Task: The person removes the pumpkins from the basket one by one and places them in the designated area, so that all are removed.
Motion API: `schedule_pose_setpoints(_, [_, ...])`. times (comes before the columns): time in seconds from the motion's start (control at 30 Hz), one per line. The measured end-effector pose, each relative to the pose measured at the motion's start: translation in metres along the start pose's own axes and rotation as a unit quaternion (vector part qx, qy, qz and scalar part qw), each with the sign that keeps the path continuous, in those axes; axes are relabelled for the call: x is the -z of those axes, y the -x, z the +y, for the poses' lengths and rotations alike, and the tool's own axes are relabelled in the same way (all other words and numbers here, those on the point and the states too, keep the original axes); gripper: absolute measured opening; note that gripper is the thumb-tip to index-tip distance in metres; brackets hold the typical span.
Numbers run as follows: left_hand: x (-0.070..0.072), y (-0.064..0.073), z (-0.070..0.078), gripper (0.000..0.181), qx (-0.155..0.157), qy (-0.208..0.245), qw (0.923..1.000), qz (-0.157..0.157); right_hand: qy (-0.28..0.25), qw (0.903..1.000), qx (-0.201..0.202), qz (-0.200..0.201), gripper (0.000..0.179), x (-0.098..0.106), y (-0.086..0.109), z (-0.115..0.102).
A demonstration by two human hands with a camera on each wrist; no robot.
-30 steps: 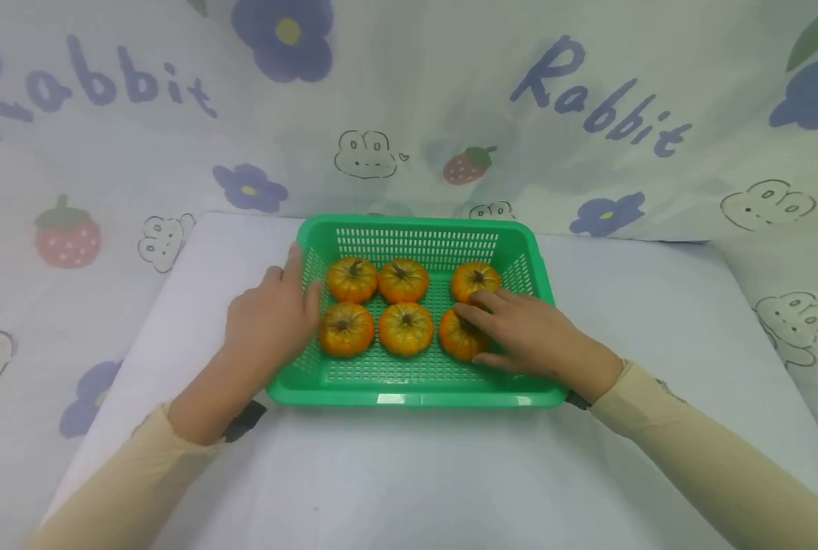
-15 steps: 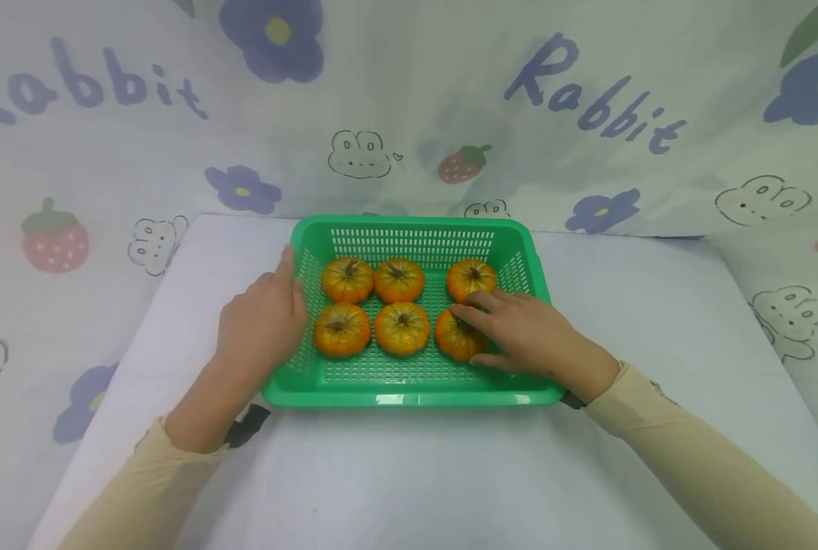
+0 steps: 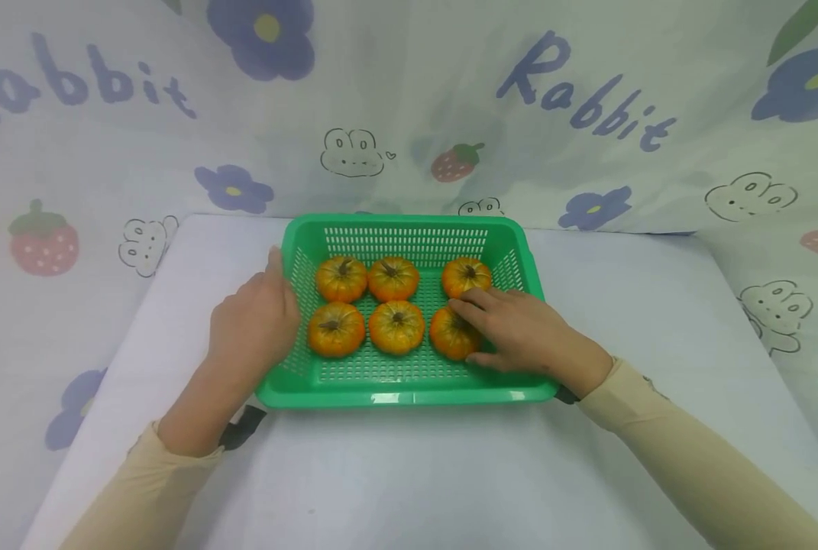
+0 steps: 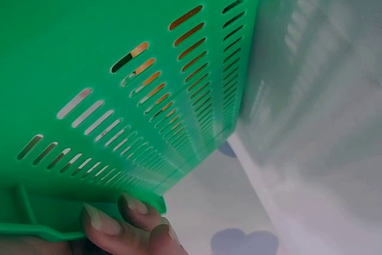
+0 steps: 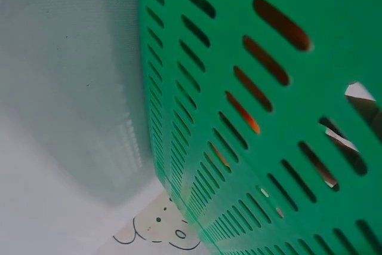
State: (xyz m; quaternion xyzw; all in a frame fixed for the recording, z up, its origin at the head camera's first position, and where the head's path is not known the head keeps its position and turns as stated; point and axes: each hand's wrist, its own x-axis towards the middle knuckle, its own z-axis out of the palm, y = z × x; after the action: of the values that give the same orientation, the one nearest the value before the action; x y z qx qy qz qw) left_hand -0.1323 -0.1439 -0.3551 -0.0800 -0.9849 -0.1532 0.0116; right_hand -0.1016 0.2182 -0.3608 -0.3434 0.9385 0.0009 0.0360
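Note:
A green plastic basket (image 3: 409, 398) with slotted walls stands on the white table, holding several small orange pumpkins. My left hand (image 3: 253, 321) grips the basket's left rim; in the left wrist view its fingertips (image 4: 107, 222) curl under that rim from outside. Inside the basket, my right hand (image 3: 518, 332) holds the front right pumpkin (image 3: 447, 336), fingers over its far side and thumb at its near side. The right wrist view shows only the basket's outer right wall (image 5: 227, 165), with orange behind the slots; the right fingers are hidden there.
Behind the held pumpkin sits another pumpkin (image 3: 465, 276). To the left, pumpkins such as the front middle one (image 3: 396, 328) stand in two rows. White table surface (image 3: 409, 473) surrounds the basket, and a printed rabbit cloth (image 3: 395, 92) hangs behind it.
The left thumb has drawn back from over the basket's inside onto the left rim. My right hand stays on the same pumpkin. The whole scene has shifted slightly left in the head view.

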Motion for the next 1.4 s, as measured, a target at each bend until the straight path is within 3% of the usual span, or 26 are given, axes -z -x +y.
schedule_pose_setpoints(0.53, [-0.0003,0.0026,-0.0013,0.051,0.027,0.02,0.9994,-0.007,-0.017,0.9997,-0.019,-0.002,0.079,0.0003,0.0005,-0.0031])
schedule_pose_setpoints(1.03, [-0.0004,0.0038,-0.003,0.055,0.037,0.03,0.9988,-0.008,-0.043,0.9968,-0.012,0.067,0.081,-0.0002,0.0031,-0.0017])
schedule_pose_setpoints(1.4, [-0.0026,0.0034,-0.0005,0.054,0.044,0.032,0.9985,0.003,-0.087,0.9911,-0.057,0.082,0.086,0.0021,0.0054,-0.0012])
